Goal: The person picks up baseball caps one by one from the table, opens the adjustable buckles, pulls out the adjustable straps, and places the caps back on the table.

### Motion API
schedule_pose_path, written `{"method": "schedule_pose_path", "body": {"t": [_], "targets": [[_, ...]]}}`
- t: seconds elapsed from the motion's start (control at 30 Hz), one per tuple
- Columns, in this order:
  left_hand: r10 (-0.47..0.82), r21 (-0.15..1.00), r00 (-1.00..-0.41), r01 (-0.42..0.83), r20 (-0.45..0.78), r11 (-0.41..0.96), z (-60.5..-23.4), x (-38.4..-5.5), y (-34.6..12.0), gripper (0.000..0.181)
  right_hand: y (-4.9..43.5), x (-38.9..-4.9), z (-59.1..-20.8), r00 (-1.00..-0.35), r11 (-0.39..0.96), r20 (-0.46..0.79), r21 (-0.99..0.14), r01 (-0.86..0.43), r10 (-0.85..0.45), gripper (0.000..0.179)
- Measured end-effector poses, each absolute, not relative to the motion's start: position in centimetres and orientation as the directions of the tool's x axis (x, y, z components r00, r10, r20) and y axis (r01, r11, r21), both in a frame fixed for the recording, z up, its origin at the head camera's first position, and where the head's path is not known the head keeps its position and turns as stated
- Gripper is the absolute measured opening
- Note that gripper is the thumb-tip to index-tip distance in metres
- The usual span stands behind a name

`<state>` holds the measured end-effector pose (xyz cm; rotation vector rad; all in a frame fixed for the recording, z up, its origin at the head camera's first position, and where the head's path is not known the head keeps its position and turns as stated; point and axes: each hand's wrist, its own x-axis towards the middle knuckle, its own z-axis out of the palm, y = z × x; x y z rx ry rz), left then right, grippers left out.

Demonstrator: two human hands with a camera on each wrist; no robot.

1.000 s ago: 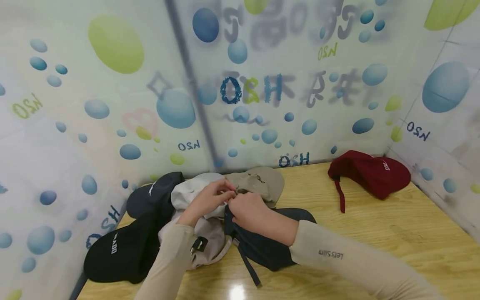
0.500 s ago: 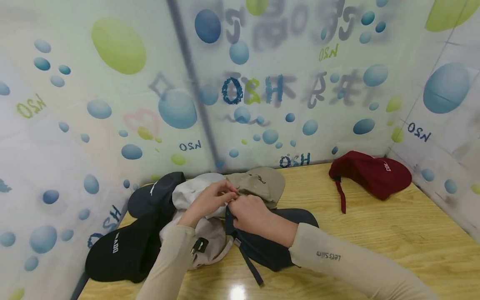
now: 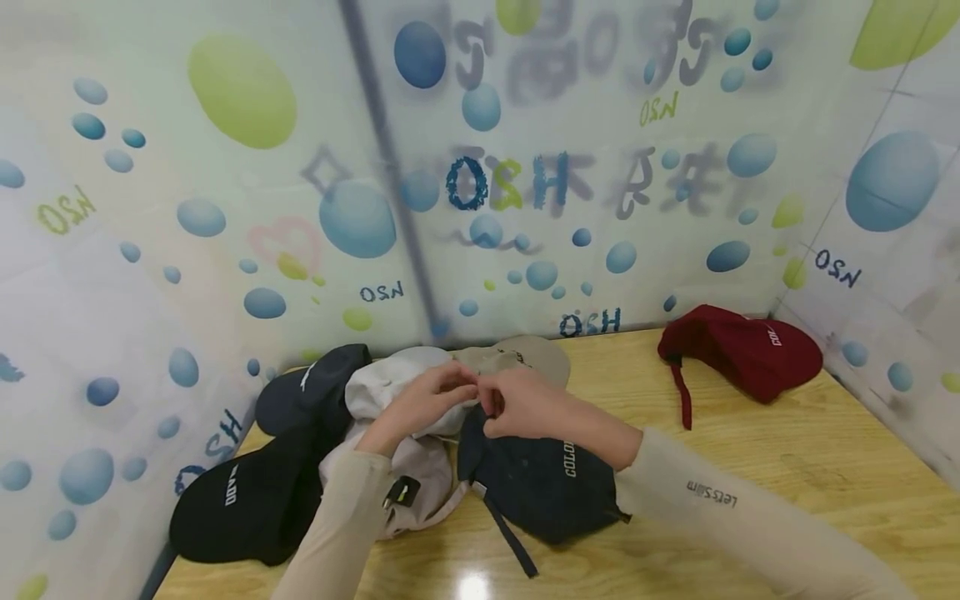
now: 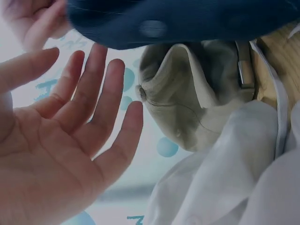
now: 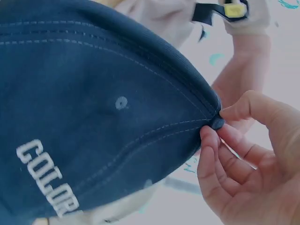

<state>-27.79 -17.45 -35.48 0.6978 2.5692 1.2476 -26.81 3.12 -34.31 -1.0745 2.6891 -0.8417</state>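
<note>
My right hand [image 3: 551,417] pinches the top button of a navy baseball cap [image 3: 536,496]; the right wrist view shows thumb and fingertips on that button [image 5: 218,123]. White "COLOR" lettering shows on the navy cap's front, and its loose strap [image 3: 510,533] hangs toward the table. My left hand [image 3: 423,404] hovers just left of the right one, over a white cap [image 3: 375,383]. In the left wrist view the left hand [image 4: 70,136] has its fingers spread loosely with nothing in them, below the navy cap's edge. A beige cap [image 3: 543,358] lies behind both hands.
At the left lie a black cap [image 3: 232,508] and a dark grey cap [image 3: 300,396]. A pinkish cap [image 3: 423,483] with a black tag sits below the white one. The dark red cap [image 3: 738,350] rests at the back right of the wooden table [image 3: 795,475], near the patterned wall [image 3: 645,225].
My right hand has shifted right and slightly up with the navy cap's top. The cap has turned, so its lettering now shows. The left hand has barely moved.
</note>
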Motion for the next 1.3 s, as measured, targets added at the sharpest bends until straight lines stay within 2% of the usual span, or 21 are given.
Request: {"method": "schedule_pose_path", "body": {"t": [0.33,0.57,0.9,1.0,1.1,1.23,1.3], "targets": [[0.575,0.82,-0.816,0.367,0.058,0.438,-34.9,-27.7,-16.6,0.037,6.2,-27.9,-30.4,-0.766,0.583,0.076,-0.602,-0.545,-0.639,0.011],[0.565,0.829,-0.821,0.373,0.084,0.417,-34.2,-27.4,-15.9,0.047,8.3,-28.8,-28.4,-0.751,0.542,0.109,-0.625,-0.562,-0.652,0.005],[0.451,0.841,-0.878,0.36,0.159,0.403,-33.2,-27.1,-14.3,0.014,9.8,-30.6,-28.3,-0.771,0.534,0.157,-0.636,-0.557,-0.617,0.004],[0.417,0.851,-0.893,0.344,0.166,0.397,-33.0,-27.4,-13.6,0.012,9.9,-30.3,-28.5,-0.796,0.563,0.182,-0.618,-0.549,-0.577,0.004],[0.369,0.861,-0.912,0.328,0.181,0.389,-32.8,-27.6,-13.1,0.012,9.7,-29.4,-28.6,-0.8,0.583,0.263,-0.569,-0.58,-0.539,0.002],[0.304,0.868,-0.935,0.301,0.185,0.396,-32.6,-27.9,-12.7,0.01,8.7,-27.5,-28.7,-0.746,0.61,0.387,-0.43,-0.666,-0.542,0.006],[0.284,0.871,-0.941,0.289,0.183,0.397,-32.5,-28.0,-12.6,0.01,8.1,-26.3,-28.9,-0.736,0.639,0.364,-0.366,-0.676,-0.571,0.007]]}}
